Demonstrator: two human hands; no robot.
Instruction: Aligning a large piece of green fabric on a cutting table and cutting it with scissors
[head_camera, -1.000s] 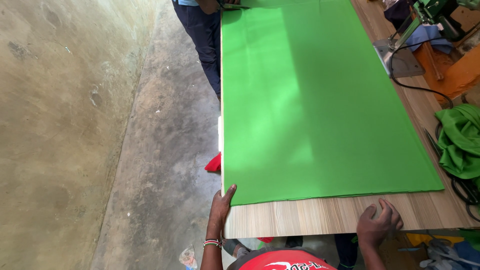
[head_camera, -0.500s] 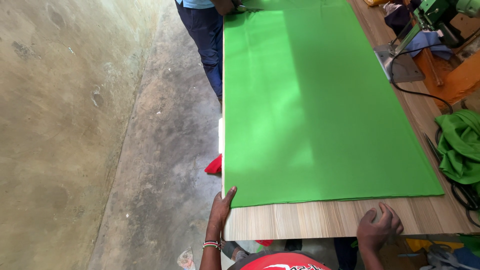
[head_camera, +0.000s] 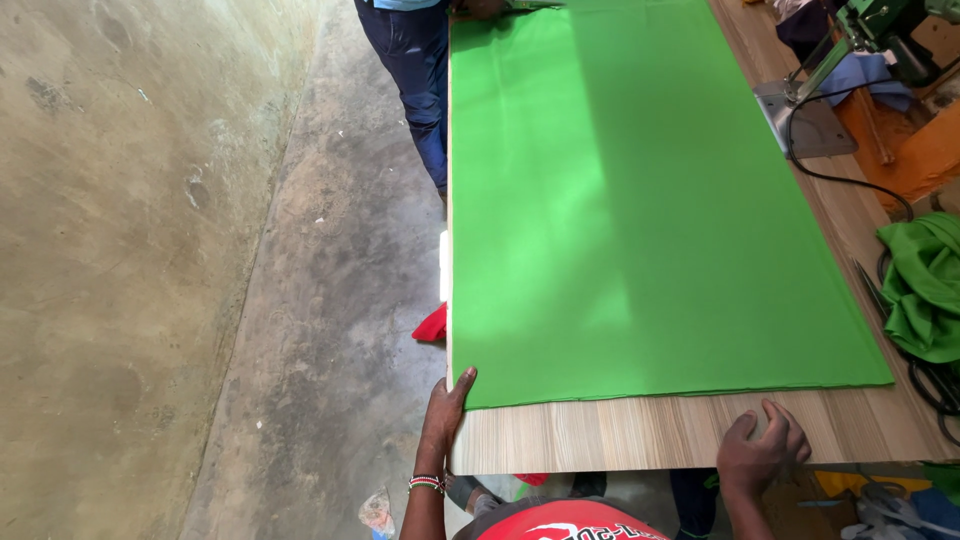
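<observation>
Head view: my left hand (head_camera: 443, 415) lies flat, open, at the green cloth (head_camera: 640, 200) corner — smoothing, I judge; right hand (head_camera: 762, 450) curled, seemingly empty, low right on the table (head_camera: 600, 435).

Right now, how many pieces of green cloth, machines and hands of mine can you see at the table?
Flat green sheet: 1
Bunched green cloth: 1
Green machine: 1
My hands: 2, left hand at the sheet's corner, right hand on the bare table
Total: 5
</observation>
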